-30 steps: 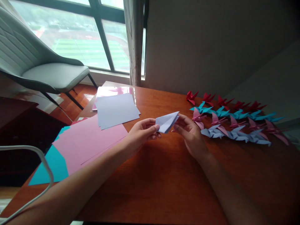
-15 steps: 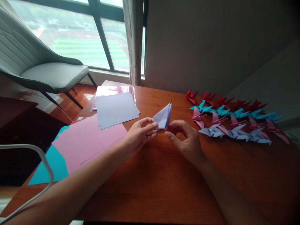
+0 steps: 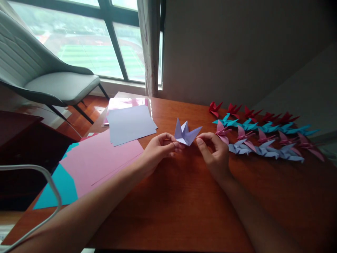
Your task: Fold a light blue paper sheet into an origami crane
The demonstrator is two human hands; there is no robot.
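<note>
Head cam: lilac crane (image 3: 185,135) tips up, wing R

A wooden table (image 3: 171,207) bears loose paper on its left side: a stack of lavender sheets (image 3: 130,123) lies over larger pink sheets (image 3: 97,158), and a teal sheet (image 3: 59,186) shows beneath those at the near corner. On the right, folded cranes stand in four rows running along the wall: red cranes (image 3: 252,114) farthest, then teal cranes (image 3: 263,127), pink cranes (image 3: 263,137) and blue-grey cranes (image 3: 265,151) nearest. A grey chair (image 3: 52,82) stands by the window (image 3: 86,52), beside a pale curtain (image 3: 150,45).
</note>
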